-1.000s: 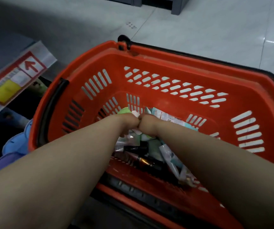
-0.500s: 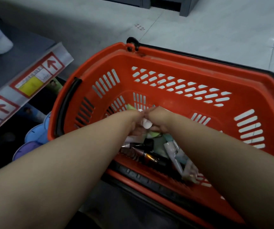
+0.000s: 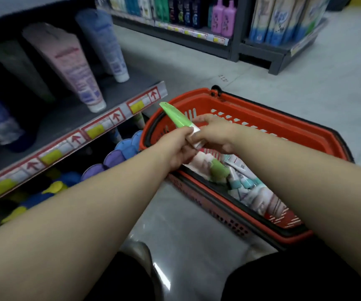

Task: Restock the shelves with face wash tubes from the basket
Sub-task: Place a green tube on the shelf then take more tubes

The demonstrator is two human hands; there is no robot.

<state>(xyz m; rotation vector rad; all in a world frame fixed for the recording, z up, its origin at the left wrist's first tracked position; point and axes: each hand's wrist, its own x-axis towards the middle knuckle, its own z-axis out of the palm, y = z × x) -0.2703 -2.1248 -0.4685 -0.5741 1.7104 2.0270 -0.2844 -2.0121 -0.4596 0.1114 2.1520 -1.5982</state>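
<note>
Your left hand (image 3: 175, 148) is closed, its fingers and thumb curled in a pinch at the white cap end of a green face wash tube (image 3: 176, 116). Your right hand (image 3: 215, 135) meets it from the other side, fingers bent over the same lower end, so both hands grip the tube where they touch. The tube is raised above the near-left corner of the red basket (image 3: 262, 118), its long axis slanting: the flat crimped end points up and left toward the shelf edge (image 3: 101, 127), the cap end down and right between your hands. Just below your left hand lie more tubes (image 3: 247, 183) in the basket, one with a green cap; whether your left hand also touches these cannot be told. On the shelf a pink tube (image 3: 71, 61) and a blue tube (image 3: 103, 40) stand cap-down.
</note>
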